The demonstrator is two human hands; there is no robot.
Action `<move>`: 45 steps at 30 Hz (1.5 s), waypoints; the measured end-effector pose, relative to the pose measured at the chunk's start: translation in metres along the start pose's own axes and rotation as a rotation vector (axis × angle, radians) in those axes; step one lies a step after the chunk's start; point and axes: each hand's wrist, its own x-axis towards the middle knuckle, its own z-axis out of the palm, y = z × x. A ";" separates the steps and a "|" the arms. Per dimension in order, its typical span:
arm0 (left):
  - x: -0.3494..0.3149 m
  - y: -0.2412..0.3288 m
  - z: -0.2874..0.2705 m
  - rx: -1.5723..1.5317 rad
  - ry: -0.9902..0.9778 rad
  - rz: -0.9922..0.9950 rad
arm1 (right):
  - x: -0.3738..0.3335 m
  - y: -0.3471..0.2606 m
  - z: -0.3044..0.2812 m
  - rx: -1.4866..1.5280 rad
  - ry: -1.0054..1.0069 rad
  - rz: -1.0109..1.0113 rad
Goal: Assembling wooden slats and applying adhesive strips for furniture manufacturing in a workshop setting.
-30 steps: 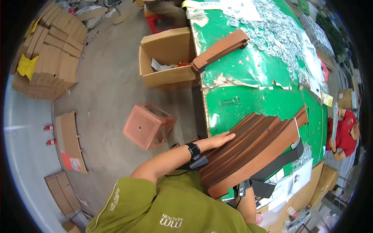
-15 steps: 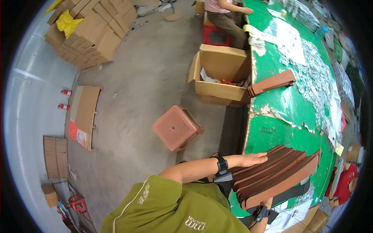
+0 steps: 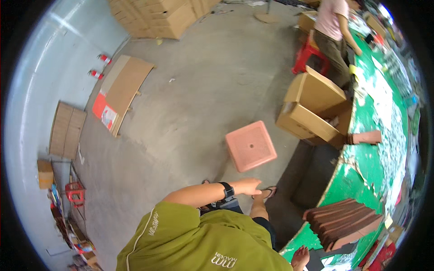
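My left hand [image 3: 247,185], with a black band at the wrist, hangs in the air above my knee, away from the table. Its fingers stretch to the right, loosely bent, and nothing shows in them. At the near edge of the green table [image 3: 337,189], my right hand [image 3: 300,258] has its fingers half bent, with nothing visible in them. Beside it lies a fanned pile of long brown strips [image 3: 343,223], slightly curved; I cannot tell their material. A pink plastic stool [image 3: 251,146] stands on the floor ahead of my left hand.
An open cardboard box [image 3: 316,106] stands against the table, beside a smaller stack of brown strips [image 3: 366,137]. Many small metal pieces [image 3: 393,153] cover the table's far side. A person [image 3: 332,27] is by a red stool [image 3: 309,56]. Cartons [image 3: 167,18] are piled at the back left.
My left hand has left the brown strips and moved left, off the table. My right hand has come out from beside the pile to the table edge. The view has swung left.
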 end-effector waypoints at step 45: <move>-0.449 -0.502 -0.199 -0.458 0.294 -0.801 | 0.080 0.956 0.698 -2.606 -1.435 -1.193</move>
